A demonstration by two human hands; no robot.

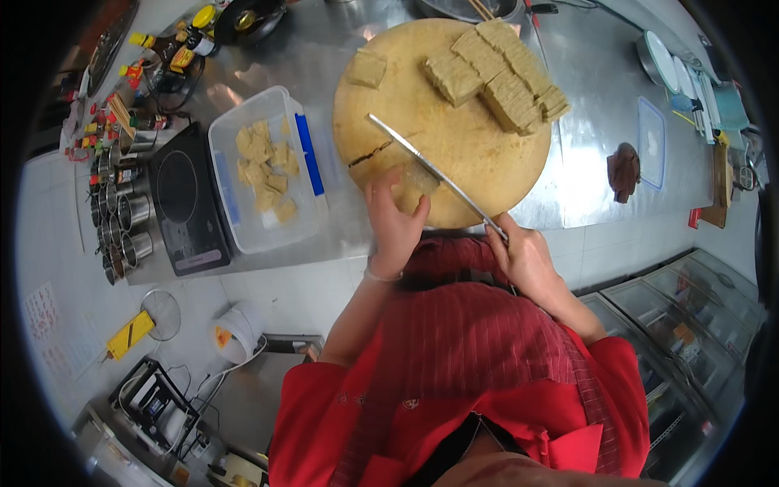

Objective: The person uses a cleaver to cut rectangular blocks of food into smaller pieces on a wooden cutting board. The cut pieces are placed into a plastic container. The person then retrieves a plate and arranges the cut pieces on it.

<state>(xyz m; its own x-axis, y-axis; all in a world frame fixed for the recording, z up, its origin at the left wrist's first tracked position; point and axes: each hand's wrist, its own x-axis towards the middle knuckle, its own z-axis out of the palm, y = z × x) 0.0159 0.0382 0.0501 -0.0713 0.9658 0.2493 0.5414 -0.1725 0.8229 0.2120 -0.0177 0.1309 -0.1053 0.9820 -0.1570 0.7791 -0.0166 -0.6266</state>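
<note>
My right hand (526,252) grips the handle of a long kitchen knife (435,170), whose blade slants up and left across a round wooden chopping board (511,173). Thumb and fingers of my left hand (392,213) curl around a blurred, pale piece of tofu (419,178) close against the blade. Several stacked, spongy tan tofu slabs (493,76) lie at the board's upper right. A separate square tofu piece (367,68) rests at its upper left. Left of the board, a clear plastic box (246,237) with a blue clip holds cut tofu pieces (265,161).
An induction cooker (182,201) sits left of the box, beside metal cups (134,210) and sauce bottles (176,52). Behind is a black pan (249,21). On the right lie a brown cloth (624,172) and a blue-rimmed lid (651,143). A dark crack (370,153) marks the board.
</note>
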